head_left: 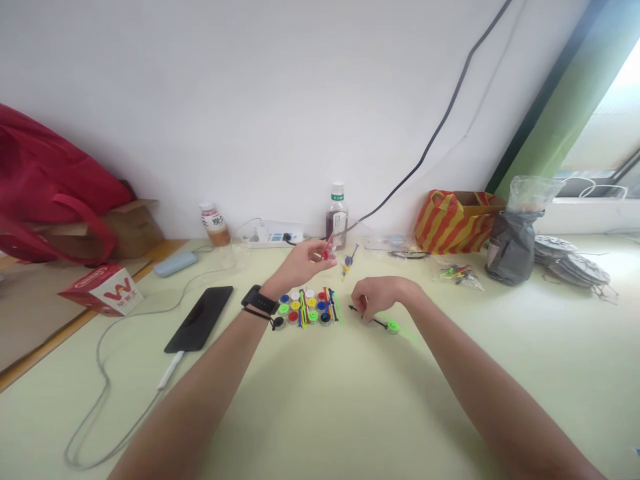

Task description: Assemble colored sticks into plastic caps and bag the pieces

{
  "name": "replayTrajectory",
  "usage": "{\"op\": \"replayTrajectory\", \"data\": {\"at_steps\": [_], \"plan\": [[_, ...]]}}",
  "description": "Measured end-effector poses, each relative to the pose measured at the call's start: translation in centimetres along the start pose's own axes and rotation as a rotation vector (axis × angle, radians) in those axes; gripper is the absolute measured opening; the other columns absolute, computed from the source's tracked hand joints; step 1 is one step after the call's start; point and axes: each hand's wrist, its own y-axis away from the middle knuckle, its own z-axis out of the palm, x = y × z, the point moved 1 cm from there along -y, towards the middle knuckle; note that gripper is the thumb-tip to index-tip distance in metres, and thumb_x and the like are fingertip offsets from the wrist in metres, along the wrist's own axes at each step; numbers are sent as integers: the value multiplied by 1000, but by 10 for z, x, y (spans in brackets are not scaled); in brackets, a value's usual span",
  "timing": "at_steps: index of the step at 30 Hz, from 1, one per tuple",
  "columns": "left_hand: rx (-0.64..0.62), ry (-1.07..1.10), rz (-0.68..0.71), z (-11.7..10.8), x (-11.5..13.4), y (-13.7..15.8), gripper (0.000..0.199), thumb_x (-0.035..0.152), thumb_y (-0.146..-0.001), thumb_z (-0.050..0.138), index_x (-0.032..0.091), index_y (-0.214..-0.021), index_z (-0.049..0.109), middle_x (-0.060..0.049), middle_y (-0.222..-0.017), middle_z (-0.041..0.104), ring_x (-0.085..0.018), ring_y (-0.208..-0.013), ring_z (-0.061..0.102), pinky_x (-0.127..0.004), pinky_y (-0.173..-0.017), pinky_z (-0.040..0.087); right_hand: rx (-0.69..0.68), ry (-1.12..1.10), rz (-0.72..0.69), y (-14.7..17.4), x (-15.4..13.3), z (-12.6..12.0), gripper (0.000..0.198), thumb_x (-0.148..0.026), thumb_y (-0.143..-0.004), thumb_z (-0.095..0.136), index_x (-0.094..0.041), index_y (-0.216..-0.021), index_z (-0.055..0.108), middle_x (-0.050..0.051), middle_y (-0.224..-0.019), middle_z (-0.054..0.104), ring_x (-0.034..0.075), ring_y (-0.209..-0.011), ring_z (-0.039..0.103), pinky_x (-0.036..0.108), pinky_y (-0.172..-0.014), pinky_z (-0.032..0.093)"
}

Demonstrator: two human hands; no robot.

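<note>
Raised above the table, my left hand [306, 261] is closed in a pinch on a small red arrow spinner [326, 253], a clear round base with a thin red pointer. My right hand [377, 295] is low at the table, its fingers pinched over a black arrow [381, 324] that shows on both sides of them. Beside it lies a green-topped round spinner [393, 327] with a pale green pointer. Between my hands are rows of round coloured spinner discs [293, 317] with upright-lying arrows [303, 310] among them. Farther back sits a blue and yellow spinner [348, 261].
At the back stand a dark drink bottle [337, 220], another bottle [215, 225] and a power strip [280, 233]. A phone [199, 320] with a cable lies left, near a red-white box [103, 291]. Right are a striped bag [453, 223], a pouch [457, 273] and a grey bag [511, 247].
</note>
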Motion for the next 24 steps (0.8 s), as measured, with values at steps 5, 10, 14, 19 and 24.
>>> {"op": "replayTrajectory", "data": {"at_steps": [5, 10, 14, 19, 24], "plan": [[7, -4, 8, -2, 0, 0, 38, 45, -82, 79, 18, -108, 75, -8, -107, 75, -18, -83, 66, -33, -79, 55, 249, -321, -194, 23, 3, -18, 24, -25, -73, 74, -21, -95, 66, 1, -85, 69, 17, -75, 65, 25, -61, 47], [13, -12, 20, -3, -3, 0, 40, 45, -81, 79, 19, -112, 75, -7, -103, 75, -19, -83, 67, -33, -77, 55, 734, -794, -441, 48, 7, -37, 43, -34, -75, 82, -24, -112, 63, 0, -89, 68, 17, -74, 68, 30, -69, 57], [14, -54, 16, -4, -4, -1, 38, 44, -80, 79, 19, -108, 75, -7, -102, 75, -18, -80, 66, -32, -74, 55, 1137, -929, -458, 57, 6, -45, 36, -42, -74, 87, -22, -91, 63, 2, -89, 69, 20, -80, 73, 37, -80, 63], [12, -67, 37, -5, -2, 1, 35, 45, -80, 80, 19, -102, 76, -7, -101, 74, -17, -78, 65, -31, -73, 55, 1288, -997, -422, 52, -1, -45, 37, -50, -78, 84, -22, -92, 64, 3, -87, 72, 21, -84, 75, 43, -90, 64], [-8, -71, 39, -5, -1, 2, 33, 44, -81, 79, 20, -103, 76, -6, -100, 73, -16, -77, 64, -31, -73, 55, 1212, -843, -361, 42, -4, -42, 35, -52, -82, 78, -20, -92, 67, 5, -87, 72, 20, -80, 73, 38, -80, 65]]}}
